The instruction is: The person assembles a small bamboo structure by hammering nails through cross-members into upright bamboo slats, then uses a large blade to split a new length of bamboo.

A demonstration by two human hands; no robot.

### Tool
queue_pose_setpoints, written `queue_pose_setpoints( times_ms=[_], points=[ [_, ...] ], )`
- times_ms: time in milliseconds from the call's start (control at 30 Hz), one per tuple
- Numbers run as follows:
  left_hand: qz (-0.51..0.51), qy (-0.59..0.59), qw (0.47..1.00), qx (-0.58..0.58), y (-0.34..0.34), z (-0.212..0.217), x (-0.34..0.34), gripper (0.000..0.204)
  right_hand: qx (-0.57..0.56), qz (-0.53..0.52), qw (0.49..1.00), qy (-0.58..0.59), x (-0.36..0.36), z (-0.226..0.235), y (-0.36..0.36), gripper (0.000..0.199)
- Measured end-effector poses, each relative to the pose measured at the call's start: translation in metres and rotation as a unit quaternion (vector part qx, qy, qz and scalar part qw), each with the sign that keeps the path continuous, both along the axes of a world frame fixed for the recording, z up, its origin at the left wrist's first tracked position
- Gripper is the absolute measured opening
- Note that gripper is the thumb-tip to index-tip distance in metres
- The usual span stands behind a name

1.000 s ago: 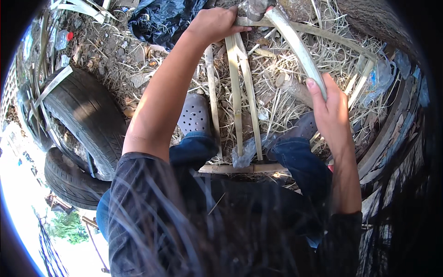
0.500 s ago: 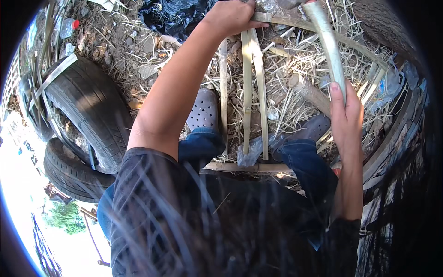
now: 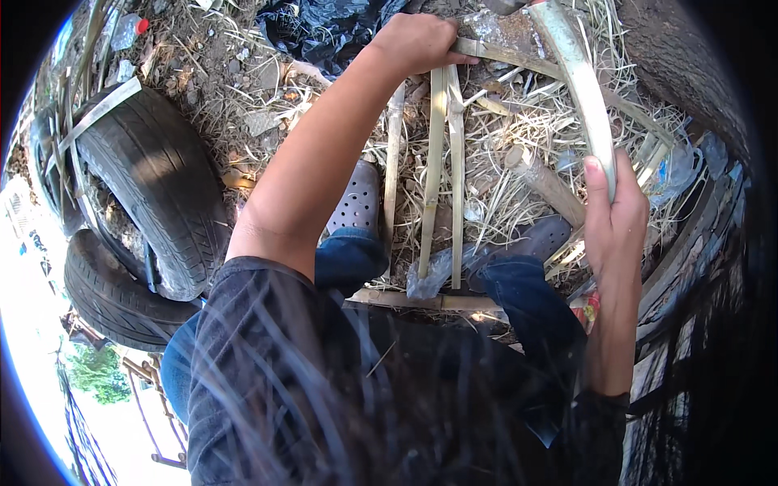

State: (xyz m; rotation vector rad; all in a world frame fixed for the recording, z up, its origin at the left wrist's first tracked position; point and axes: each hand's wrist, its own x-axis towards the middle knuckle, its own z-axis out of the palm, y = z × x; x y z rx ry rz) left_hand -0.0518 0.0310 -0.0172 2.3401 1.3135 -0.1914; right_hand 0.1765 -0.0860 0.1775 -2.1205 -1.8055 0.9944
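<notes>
My left hand (image 3: 417,44) is closed on the end of a split bamboo strip (image 3: 510,55), which runs off to the right behind a tool handle. My right hand (image 3: 617,215) is wrapped round the lower end of that long, pale, slightly curved handle (image 3: 577,73). A dark head (image 3: 504,5) joins its far end and is mostly cut off by the top edge, so its kind is unclear. Just beyond the strip is a rough, whitish-brown block-like surface (image 3: 498,31). Two more bamboo strips (image 3: 433,174) lie lengthwise between my feet, near a thin pole (image 3: 393,170).
Worn tyres (image 3: 154,178) stand at the left, with strips over them. A black plastic bag (image 3: 324,32) lies at the far side. Shavings (image 3: 494,146) and a short log (image 3: 547,185) cover the ground. A bamboo pole (image 3: 429,300) lies crosswise; a tree trunk (image 3: 685,57) rises far right.
Both hands keep their grips. The tool's handle and my right hand have shifted slightly to the right and nearer; the view has also moved a little.
</notes>
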Motion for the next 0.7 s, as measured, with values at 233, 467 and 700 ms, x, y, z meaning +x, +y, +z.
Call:
queue_pose_setpoints(
  times_ms=[233, 467, 700],
  points=[
    [-0.009, -0.028, 0.999, -0.012, -0.001, 0.002, 0.005, 0.061, -0.113, 0.069, 0.988, -0.079, 0.003, -0.005, 0.015, 0.026],
    [-0.012, -0.011, 1.0, -0.007, 0.0, -0.004, 0.001, 0.065, -0.063, 0.095, 0.987, -0.112, -0.009, 0.011, 0.029, 0.03],
    [-0.003, 0.004, 1.0, -0.017, -0.001, -0.009, -0.001, 0.066, -0.064, 0.094, 0.983, -0.141, -0.017, 0.031, 0.03, 0.027]
  ],
)
